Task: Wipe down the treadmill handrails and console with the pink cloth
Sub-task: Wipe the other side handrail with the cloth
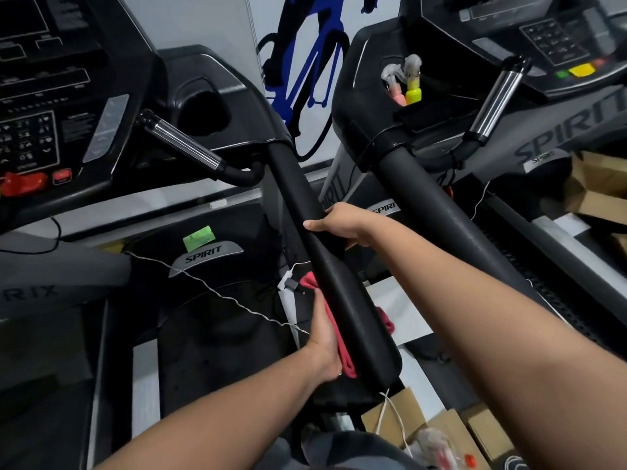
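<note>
Wrapping the cloth (345,359) under the rail (351,307), left hand (322,337) is clamping it on, probably to scrub both sides. Right hand (342,221), toward 12 o'clock, is gripping the rail, likely steadying it. Console (40,96) is sitting at 10 o'clock.

L forearm (234,405) & R forearm (492,310) both bare from wrist to frame edge; L hand (324,344) & R hand (342,222) bare too, R thumbnail short & plain. Tiny bright glint at lower edge of L hand nr the wrist, poss. a ring, too small to tell. Betw. the arms at bottom centre sits a patch of grey-blue fabric (339,447), blurred, prob. the person's clothing; garment type can't be made out.
</note>
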`<state>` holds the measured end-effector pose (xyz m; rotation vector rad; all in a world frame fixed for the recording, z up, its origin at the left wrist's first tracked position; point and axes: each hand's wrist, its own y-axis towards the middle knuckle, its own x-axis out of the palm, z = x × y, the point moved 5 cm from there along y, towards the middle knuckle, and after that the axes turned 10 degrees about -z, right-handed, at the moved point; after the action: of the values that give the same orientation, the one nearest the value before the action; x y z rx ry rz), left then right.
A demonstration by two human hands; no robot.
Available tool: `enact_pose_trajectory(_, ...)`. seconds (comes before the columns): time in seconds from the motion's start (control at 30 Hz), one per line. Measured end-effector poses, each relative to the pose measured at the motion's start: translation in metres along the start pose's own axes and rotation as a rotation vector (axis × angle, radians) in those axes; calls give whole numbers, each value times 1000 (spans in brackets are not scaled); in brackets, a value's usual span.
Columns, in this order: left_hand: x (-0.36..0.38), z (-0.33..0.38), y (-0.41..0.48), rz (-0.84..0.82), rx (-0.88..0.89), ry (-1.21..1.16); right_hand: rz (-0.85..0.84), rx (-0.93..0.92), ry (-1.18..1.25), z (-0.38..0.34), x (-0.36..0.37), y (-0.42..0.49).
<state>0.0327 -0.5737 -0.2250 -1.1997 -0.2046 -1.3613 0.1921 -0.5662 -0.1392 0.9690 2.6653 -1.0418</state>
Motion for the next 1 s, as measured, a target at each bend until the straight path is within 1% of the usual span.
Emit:
enact_pose_trajectory(0.1,2,-8,0,-35,-119,-66,-28,15,-27,0,-1,1)
enact_pose_trajectory(0.2,7,0,7,-30,-160,-128,-41,27,-70,-4,-1,2)
enact_pose_trajectory(0.27,8,9,10,30,-152,-155,-27,36,-115,-6,-1,3)
enact_pose_trajectory(0.33,-1,27,19,121,-92,-97,20,41,-193,-7,-2,4)
enact_pose_trajectory(0.43,-19,69,42,329,68,98,95,-14,-212,-6,-5,5)
enact_pose_trajectory(0.5,-45,95,70,461,175,226,113,-54,-125,-2,-2,4)
enact_pose_trajectory(0.57,-72,125,105,532,259,314,111,-68,-49,4,6,4)
enact_pose_trajectory(0.63,-61,154,111,543,270,389,123,-59,-1,12,15,9)
enact_pose_trajectory(0.7,-20,174,82,553,300,455,193,-70,79,18,21,15)
enact_pose_trajectory(0.77,-2,197,73,614,349,575,254,-93,152,23,24,18)
enact_pose_trajectory(0.87,6,238,82,646,411,831,268,-113,200,27,23,20)
enact_pose_trajectory(0.93,12,252,85,668,390,1041,235,-136,260,31,21,22)
enact_pose_trajectory(1.0,21,253,82,677,376,1288,179,-154,372,38,22,25)
